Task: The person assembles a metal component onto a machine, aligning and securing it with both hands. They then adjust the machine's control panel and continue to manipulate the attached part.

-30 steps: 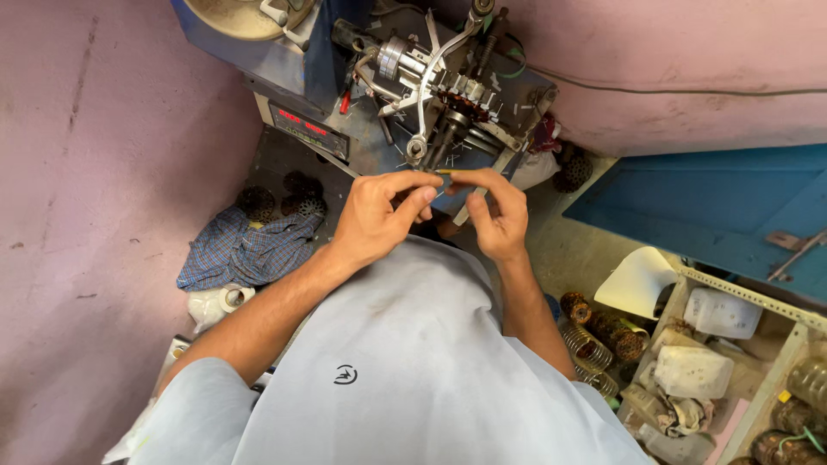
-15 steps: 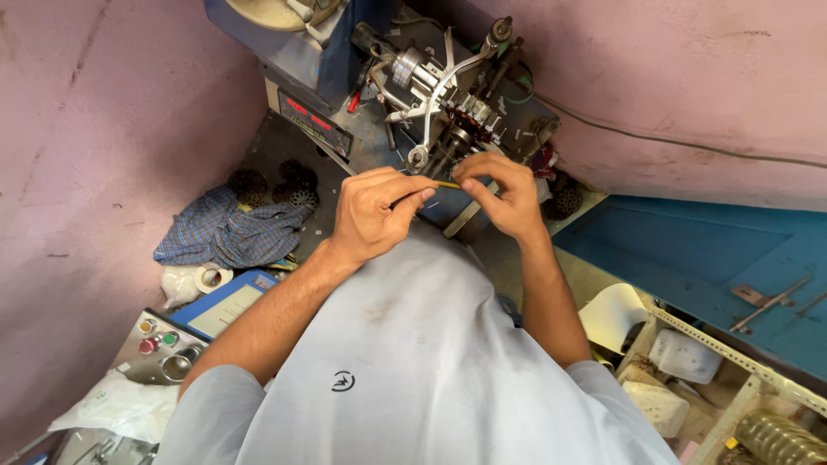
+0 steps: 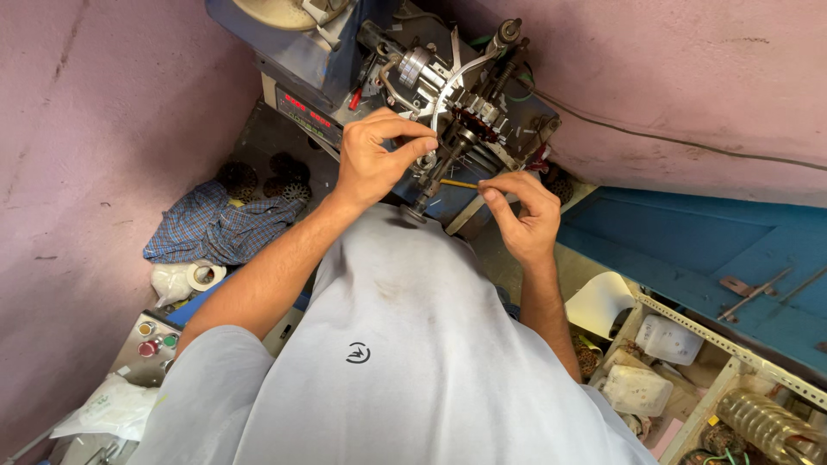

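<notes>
Pink walls (image 3: 112,129) close in my winding machine (image 3: 448,95); my left hand (image 3: 375,159) pinches at its spindle (image 3: 435,176), my right hand (image 3: 521,211) pinches a thin yellow strip (image 3: 461,183).

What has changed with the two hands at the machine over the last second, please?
The hands came apart: the left hand rose to the machine's spindle, while the right hand drew back to the right, keeping its grip on the thin yellow strip. The checked cloth stayed put.
</notes>
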